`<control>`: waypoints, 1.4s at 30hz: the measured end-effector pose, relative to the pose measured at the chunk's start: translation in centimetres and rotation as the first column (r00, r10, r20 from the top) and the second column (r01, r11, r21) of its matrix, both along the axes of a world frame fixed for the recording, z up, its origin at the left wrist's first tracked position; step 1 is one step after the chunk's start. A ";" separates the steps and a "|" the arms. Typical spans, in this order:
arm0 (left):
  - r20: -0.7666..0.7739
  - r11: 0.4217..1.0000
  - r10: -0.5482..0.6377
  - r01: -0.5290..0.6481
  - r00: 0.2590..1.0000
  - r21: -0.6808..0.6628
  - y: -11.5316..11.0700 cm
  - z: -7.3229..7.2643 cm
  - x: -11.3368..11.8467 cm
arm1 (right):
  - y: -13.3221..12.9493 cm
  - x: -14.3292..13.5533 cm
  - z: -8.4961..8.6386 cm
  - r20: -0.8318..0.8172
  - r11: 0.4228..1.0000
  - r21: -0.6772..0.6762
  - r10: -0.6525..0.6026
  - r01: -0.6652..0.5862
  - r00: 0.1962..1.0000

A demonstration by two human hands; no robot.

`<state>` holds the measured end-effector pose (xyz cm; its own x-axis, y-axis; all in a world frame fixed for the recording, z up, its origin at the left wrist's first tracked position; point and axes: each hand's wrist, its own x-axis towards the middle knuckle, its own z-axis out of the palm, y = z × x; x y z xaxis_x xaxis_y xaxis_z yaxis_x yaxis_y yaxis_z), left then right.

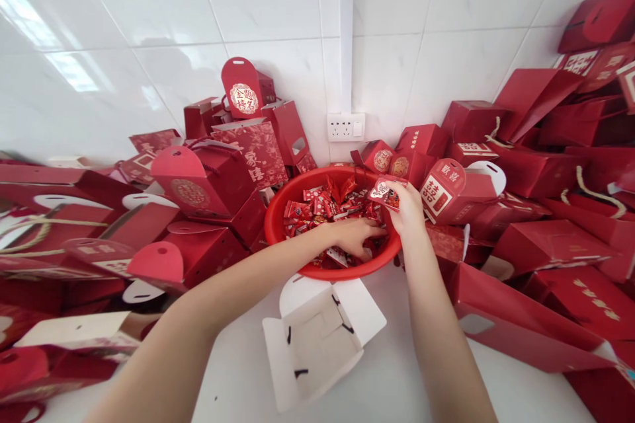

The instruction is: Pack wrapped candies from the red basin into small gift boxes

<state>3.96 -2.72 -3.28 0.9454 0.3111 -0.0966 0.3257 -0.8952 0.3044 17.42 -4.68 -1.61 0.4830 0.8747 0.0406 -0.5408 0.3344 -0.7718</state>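
Observation:
A red plastic basin stands against the wall, filled with small red-wrapped candies. My left hand reaches into it with fingers stretched apart over the candies; the fingertips are partly hidden among them. Above the right rim, my right hand is closed on a red printed packet with white lettering. In front of the basin lies a box, its flaps spread and its white inside facing up. Black cord ends show inside it, and no candy is visible there.
Red gift boxes crowd the left and right sides, some with rope handles. An upright box tops the pile behind the basin. A wall socket sits on the white tiles. The tabletop is pale.

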 end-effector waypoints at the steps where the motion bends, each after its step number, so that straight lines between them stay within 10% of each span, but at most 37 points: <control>1: -0.026 1.000 0.009 -0.008 1.000 0.024 -0.2 -0.1 0.2 | 0.1 0.0 -0.1 0.000 1.000 -0.003 -0.002 0.002 1.000; 21: -0.092 0.988 0.152 -0.149 0.984 0.040 -0.3 -0.1 0.8 | -0.1 0.1 -0.1 0.035 1.000 -0.005 0.014 -0.014 0.999; 28: 0.172 0.961 0.270 -0.253 0.947 -0.109 2.0 -0.1 -0.4 | 0.2 0.4 -0.4 0.034 1.000 0.021 0.017 -0.018 0.999; 42: 0.438 0.607 0.651 -0.079 0.620 -0.791 5.2 0.6 -2.3 | 0.0 0.2 -0.2 0.050 1.000 0.014 0.012 -0.013 0.999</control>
